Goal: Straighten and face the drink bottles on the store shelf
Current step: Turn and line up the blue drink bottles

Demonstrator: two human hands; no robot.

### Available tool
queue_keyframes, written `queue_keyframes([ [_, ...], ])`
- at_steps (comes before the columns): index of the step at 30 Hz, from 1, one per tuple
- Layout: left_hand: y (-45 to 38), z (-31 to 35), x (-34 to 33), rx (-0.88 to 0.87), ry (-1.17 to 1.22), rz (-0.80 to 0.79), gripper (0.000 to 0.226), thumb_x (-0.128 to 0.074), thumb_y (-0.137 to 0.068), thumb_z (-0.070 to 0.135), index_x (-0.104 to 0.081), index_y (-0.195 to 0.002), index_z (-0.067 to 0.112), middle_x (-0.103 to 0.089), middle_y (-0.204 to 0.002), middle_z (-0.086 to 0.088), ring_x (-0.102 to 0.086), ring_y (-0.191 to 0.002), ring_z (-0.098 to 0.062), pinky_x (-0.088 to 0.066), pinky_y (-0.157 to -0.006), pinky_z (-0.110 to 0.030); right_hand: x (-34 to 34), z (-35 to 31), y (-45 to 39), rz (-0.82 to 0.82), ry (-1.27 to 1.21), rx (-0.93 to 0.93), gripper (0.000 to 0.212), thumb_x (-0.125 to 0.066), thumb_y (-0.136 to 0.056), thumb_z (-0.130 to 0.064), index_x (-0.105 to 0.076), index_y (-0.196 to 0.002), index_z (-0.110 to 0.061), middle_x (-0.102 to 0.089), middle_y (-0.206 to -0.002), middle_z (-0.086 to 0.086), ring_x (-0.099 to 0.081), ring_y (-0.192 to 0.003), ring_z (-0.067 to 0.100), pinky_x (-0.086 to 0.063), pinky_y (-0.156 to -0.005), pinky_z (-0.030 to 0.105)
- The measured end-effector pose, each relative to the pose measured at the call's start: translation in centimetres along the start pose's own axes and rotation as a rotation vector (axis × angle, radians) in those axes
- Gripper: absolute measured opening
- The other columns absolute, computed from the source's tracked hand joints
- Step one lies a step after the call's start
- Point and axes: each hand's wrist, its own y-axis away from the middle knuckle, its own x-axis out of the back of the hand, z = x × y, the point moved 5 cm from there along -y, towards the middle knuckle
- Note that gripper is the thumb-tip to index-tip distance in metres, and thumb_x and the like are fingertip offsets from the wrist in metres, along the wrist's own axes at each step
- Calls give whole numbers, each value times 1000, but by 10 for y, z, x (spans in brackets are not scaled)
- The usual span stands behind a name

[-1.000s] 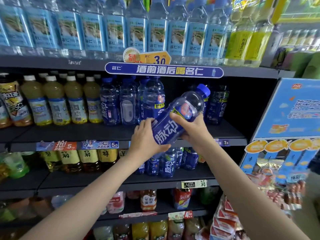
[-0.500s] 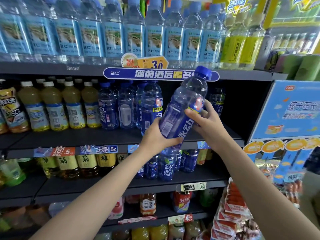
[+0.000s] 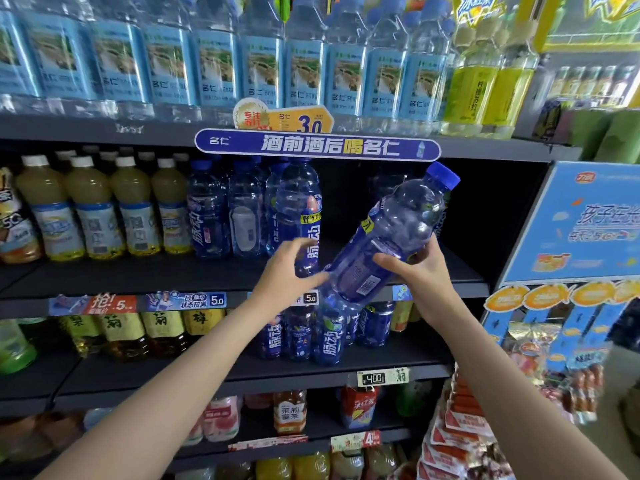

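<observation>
Right hand (image 3: 420,278) grips a blue bottle (image 3: 388,237) around its lower body, fingers (image 3: 384,261) curled over the front, thumb side hidden behind. The bottle is tilted, blue cap (image 3: 443,174) up and away from the fingers to the right, base down toward the left hand (image 3: 289,271). Left hand sits just beside the base, fingers loosely spread and half bent, thumb tip touching or nearly touching the bottom edge; it looks like a support, not a real grip.

The bottle is off the shelf (image 3: 138,271), held in front of the dark gap to the right of the standing blue bottles (image 3: 298,209). The barcode and small print face the camera, so the front label points away; likely it is tilted out for turning before being set into that gap, label forward.

Material: clear tinted plastic, ribbed and bulged near the shoulder, glossy wrap label on the lower half, ridged screw cap. It looks full, so probably heavy enough to need the second hand. The smooth wet-look surface could slip.

Left of the fingers stand yellow juice bottles (image 3: 93,209) with white caps, in rows. Above are clear water bottles (image 3: 263,60) with pale blue labels and a blue sign (image 3: 317,145) on the shelf edge. Below the hands, more blue bottles (image 3: 329,337) are bunched unevenly.
</observation>
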Motion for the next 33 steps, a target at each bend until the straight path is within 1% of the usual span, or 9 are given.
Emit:
queue_keyframes([
  [7, -26, -19, 12, 94, -47, 266, 64, -74, -78, 17, -38, -131, 8, -43, -131, -10, -48, -117, -22, -38, -98, -31, 14, 3, -20, -4, 224, 172, 99, -91, -48, -29, -39, -132, -14, -60, -121, 1, -61, -110, 18, -51, -93, 50],
  [10, -34, -25, 11, 134, -21, 312, 69, -75, -77, 18, -36, -132, 6, -40, -132, -11, -48, -118, -24, -36, -97, -28, 12, 6, -29, -31, 416, 241, 99, -94, -50, -26, -36, -131, -20, -59, -117, -7, -60, -106, 15, -49, -93, 27],
  [13, -42, -29, 9, 147, -6, 308, 73, -76, -76, 19, -34, -134, 6, -39, -133, -11, -47, -119, -23, -37, -98, -28, 7, 9, -38, -59, 507, 294, 99, -91, -56, -13, -33, -136, -22, -55, -115, -10, -55, -104, 9, -39, -82, 3],
  [18, -57, -35, 7, 176, -12, 312, 84, -79, -73, 21, -30, -138, 4, -40, -136, -14, -44, -123, -26, -34, -102, -31, 0, 14, -64, -67, 504, 226, 104, -90, -59, -22, -29, -142, -12, -58, -117, -4, -57, -107, 14, -44, -89, 23],
  [22, -67, -40, 2, 232, 5, 264, 88, -78, -74, 22, -26, -141, 5, -40, -141, -12, -41, -128, -26, -32, -104, -33, -12, 25, -88, -51, 512, 140, 97, -88, -62, -28, -34, -140, -7, -56, -119, -1, -54, -112, 19, -37, -80, 16],
  [25, -71, -46, 0, 260, 26, 261, 86, -78, -74, 22, -26, -140, 7, -41, -141, -11, -43, -127, -26, -34, -100, -31, -25, 31, -106, -30, 506, 94, 98, -86, -64, -33, -31, -141, -8, -55, -129, 4, -53, -117, 23, -44, -88, 28],
  [28, -70, -51, 0, 246, 66, 295, 84, -79, -73, 21, -29, -140, 9, -44, -140, -8, -46, -123, -22, -34, -92, -22, -40, 35, -118, -14, 508, 89, 99, -83, -70, -30, -23, -145, -9, -50, -137, 7, -50, -123, 25, -41, -87, 26],
  [31, -68, -52, 1, 236, 78, 272, 85, -79, -73, 23, -28, -140, 12, -45, -138, -6, -49, -109, -11, -33, -86, -16, -49, 46, -117, -2, 492, 100, 104, -81, -73, -27, -13, -150, -10, -32, -150, 8, -36, -136, 24, -36, -102, 31],
  [33, -69, -57, 1, 244, 68, 250, 86, -79, -73, 24, -26, -140, 14, -44, -138, -6, -49, -106, -10, -32, -86, -16, -52, 66, -107, -4, 559, 46, 104, -80, -74, -26, -12, -150, -8, -28, -150, 11, -34, -135, 25, -34, -102, 30],
])
